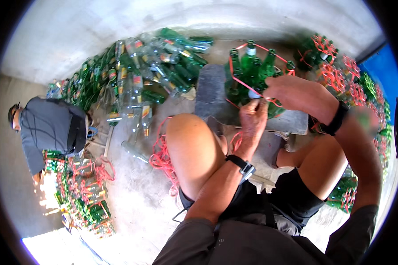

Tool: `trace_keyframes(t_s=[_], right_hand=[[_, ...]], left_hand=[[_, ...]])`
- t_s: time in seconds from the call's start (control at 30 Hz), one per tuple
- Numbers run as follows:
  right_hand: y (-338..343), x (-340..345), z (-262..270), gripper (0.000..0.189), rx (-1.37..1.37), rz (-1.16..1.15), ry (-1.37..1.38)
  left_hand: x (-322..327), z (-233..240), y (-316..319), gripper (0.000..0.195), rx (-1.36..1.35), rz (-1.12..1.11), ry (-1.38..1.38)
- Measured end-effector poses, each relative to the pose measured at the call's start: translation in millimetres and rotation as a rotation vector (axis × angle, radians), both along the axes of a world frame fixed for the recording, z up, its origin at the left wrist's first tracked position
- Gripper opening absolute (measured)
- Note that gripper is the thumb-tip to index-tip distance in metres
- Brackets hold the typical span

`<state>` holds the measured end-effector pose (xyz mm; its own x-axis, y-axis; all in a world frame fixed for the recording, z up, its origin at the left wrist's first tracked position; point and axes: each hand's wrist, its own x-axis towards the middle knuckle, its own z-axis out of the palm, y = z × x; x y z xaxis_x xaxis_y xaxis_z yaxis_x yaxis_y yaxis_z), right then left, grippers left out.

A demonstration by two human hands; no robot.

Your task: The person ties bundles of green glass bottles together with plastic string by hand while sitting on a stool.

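A cluster of several green glass bottles [268, 65] stands upright on a low, dark board [210, 87] between my knees. Red plastic strapping [241, 82] loops loosely around their necks, and another strand shows lower on the cluster. At the near side of the bottles, my left hand [254, 114] pinches the strapping between thumb and fingers. My right hand [290, 89] is bent over the near right bottles, its fingers on the strapping close to my left hand. The fingertips of the right hand are partly hidden.
Loose green and clear bottles [146, 66] are heaped along the wall. Bottle bundles tied with red strapping [335, 78] line the right side; more bundles [89, 195] lie at lower left beside a bent-over person [51, 126]. Tangled red strapping [162, 155] and one clear bottle [134, 151] lie left of my knee.
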<state>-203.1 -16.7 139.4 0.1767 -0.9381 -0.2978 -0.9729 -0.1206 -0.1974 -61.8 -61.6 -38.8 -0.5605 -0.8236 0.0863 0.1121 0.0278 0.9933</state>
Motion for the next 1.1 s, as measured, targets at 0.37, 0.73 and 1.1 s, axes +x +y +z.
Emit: trace_keyframes(t_s=[0.37,0.73,1.1], right_hand=[[-2.2,9.9,3.5,0.008,-0.145,0.058,0.044],[-6.3,24.3,2.2,0.003,-0.228,0.104,0.244],[-0.1,18.3,3.4,0.004,-0.381,0.185,0.22]], left_hand=[[-1.9,-4.8,1.1,0.026,0.005,0.036,-0.037],[6.8,-4.4,-0.4,0.025,0.035,0.017,-0.084],[4.5,-20.4,-3.3,0.022,-0.095,0.026,-0.084]])
